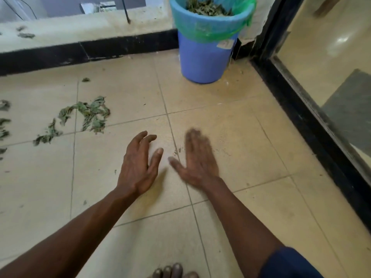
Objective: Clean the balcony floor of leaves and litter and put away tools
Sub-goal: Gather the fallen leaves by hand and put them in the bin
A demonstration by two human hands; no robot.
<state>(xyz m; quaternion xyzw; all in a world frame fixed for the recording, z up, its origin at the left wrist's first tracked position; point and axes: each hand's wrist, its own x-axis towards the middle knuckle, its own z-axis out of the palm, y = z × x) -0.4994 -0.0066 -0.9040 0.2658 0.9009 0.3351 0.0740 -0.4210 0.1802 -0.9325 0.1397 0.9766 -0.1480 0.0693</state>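
Loose dry leaves (88, 115) lie unswept at my ten o'clock on the beige tiled floor (230, 127). My left hand (138, 167) and blurred right hand (197, 161) hover empty, fingers spread. At one o'clock stands the blue bin (200, 61), already holding leaves. A glass door (321, 47) is at three o'clock.

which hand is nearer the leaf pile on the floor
Left. The left hand hovers just right of the leaf pile and nearer the camera. The right hand is farther right, beyond the left hand.
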